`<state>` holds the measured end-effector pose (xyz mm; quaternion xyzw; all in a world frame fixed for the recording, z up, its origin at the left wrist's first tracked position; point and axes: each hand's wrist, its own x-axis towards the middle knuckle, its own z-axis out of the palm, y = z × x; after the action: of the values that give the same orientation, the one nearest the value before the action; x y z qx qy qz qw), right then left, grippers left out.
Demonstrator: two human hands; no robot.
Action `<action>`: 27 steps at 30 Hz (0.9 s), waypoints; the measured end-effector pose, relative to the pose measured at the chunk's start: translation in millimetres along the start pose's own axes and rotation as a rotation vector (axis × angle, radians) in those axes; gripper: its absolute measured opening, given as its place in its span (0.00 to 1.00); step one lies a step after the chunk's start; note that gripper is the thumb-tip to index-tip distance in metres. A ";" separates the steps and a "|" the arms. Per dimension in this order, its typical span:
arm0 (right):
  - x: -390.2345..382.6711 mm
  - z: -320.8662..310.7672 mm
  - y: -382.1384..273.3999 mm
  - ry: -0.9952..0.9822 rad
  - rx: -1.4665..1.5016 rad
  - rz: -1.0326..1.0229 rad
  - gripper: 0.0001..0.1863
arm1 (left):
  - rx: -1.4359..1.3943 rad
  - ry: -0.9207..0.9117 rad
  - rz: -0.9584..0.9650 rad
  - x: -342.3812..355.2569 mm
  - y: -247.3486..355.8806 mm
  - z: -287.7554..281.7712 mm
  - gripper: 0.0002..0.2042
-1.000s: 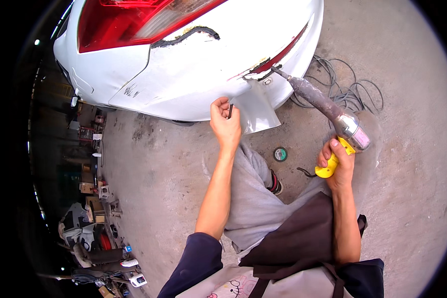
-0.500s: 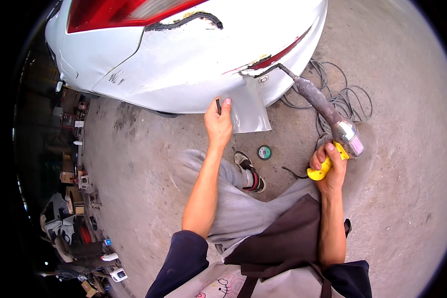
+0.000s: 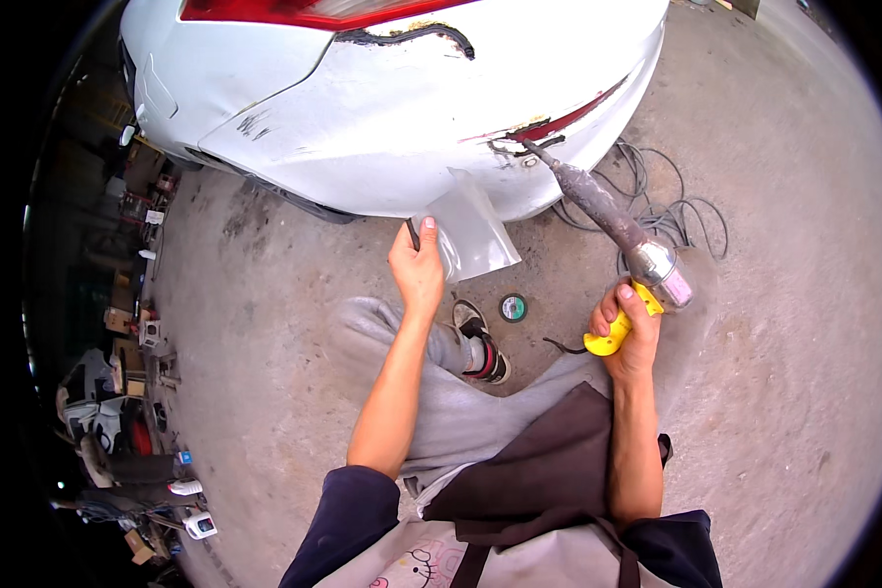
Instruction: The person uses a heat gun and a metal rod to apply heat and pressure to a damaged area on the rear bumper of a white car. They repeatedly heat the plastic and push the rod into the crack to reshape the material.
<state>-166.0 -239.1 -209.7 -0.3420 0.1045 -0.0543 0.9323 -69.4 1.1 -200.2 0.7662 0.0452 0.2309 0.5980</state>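
My right hand (image 3: 632, 328) is closed around the yellow handle (image 3: 608, 339) of a hot-air welding gun (image 3: 603, 211). Its slim nozzle reaches the damaged spot on the white bumper (image 3: 392, 147), beside a dark crack (image 3: 522, 147) below the red reflector (image 3: 578, 116). My left hand (image 3: 416, 269) pinches a translucent plastic sheet (image 3: 478, 235) together with a short dark stick (image 3: 413, 234). The sheet hangs just in front of the bumper's lower edge. A black bead (image 3: 412, 35) runs along the bumper under the red tail light (image 3: 314, 10).
A coiled grey hose or cable (image 3: 671, 201) lies on the concrete floor right of the car. Between my legs rests a round dark disc (image 3: 513, 308) with a green label, near my shoe (image 3: 482, 343). Boxes, bottles and car parts (image 3: 118, 421) line the left side.
The plastic sheet has come away from the crack, down and left with my left hand. The nozzle has shifted to the crack's upper side. My view has also moved a little.
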 end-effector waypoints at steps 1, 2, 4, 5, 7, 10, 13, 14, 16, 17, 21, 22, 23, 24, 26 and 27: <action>-0.5 0.2 0.5 0.023 -0.007 0.013 0.10 | 0.007 0.034 0.004 2.8 2.0 -16.2 0.12; 0.7 -0.2 0.8 0.043 -0.012 0.023 0.10 | 0.043 0.104 0.038 9.2 1.4 -37.0 0.12; 3.9 -2.7 4.4 0.069 -0.057 0.051 0.09 | 0.147 0.241 0.033 22.2 9.0 -95.2 0.14; 4.2 -4.6 4.3 0.086 -0.080 0.069 0.09 | 0.241 0.321 0.073 26.4 14.3 -121.0 0.15; 3.6 -4.9 4.2 0.106 -0.092 0.098 0.09 | 0.332 0.443 0.113 36.7 4.8 -185.6 0.15; 3.5 -1.4 3.0 0.111 -0.120 0.102 0.08 | 0.433 0.545 0.118 41.2 -18.7 -263.4 0.14; 6.4 -6.8 4.6 0.096 -0.072 0.125 0.08 | 0.460 0.699 0.050 42.4 -64.8 -305.9 0.13; 5.4 -7.0 4.7 0.104 -0.052 0.142 0.09 | 0.503 0.715 -0.048 39.0 -87.6 -317.5 0.14; 5.5 -4.5 5.5 0.113 0.004 0.177 0.10 | 0.494 0.707 -0.208 25.0 -141.7 -338.6 0.14; 5.4 -4.6 3.5 0.118 0.010 0.191 0.10 | 0.432 0.671 -0.282 18.3 -165.6 -339.5 0.15; 1.6 -10.4 5.6 0.119 0.043 0.240 0.09 | 0.526 0.629 -0.555 -28.9 -229.8 -296.2 0.15; 4.1 -10.6 5.7 0.104 0.043 0.245 0.09 | 0.443 0.637 -0.589 -37.6 -241.4 -285.9 0.16; 4.9 -10.7 6.1 0.106 0.033 0.254 0.09 | 0.368 0.648 -0.630 -45.1 -248.4 -281.3 0.16; 3.8 -13.0 6.6 0.107 0.028 0.251 0.09 | 0.360 0.621 -0.573 -46.5 -245.1 -276.6 0.15; 4.4 -16.9 5.2 0.099 0.014 0.245 0.11 | 0.333 0.578 -0.461 -34.9 -227.1 -265.8 0.15; 4.0 -20.8 5.6 0.074 0.013 0.228 0.11 | 0.300 0.522 -0.351 -23.8 -203.2 -259.4 0.14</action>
<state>-166.8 -248.6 -229.4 -0.3198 0.1767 0.0389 0.9300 -154.3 282.1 -351.6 0.7410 0.3613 0.3034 0.4777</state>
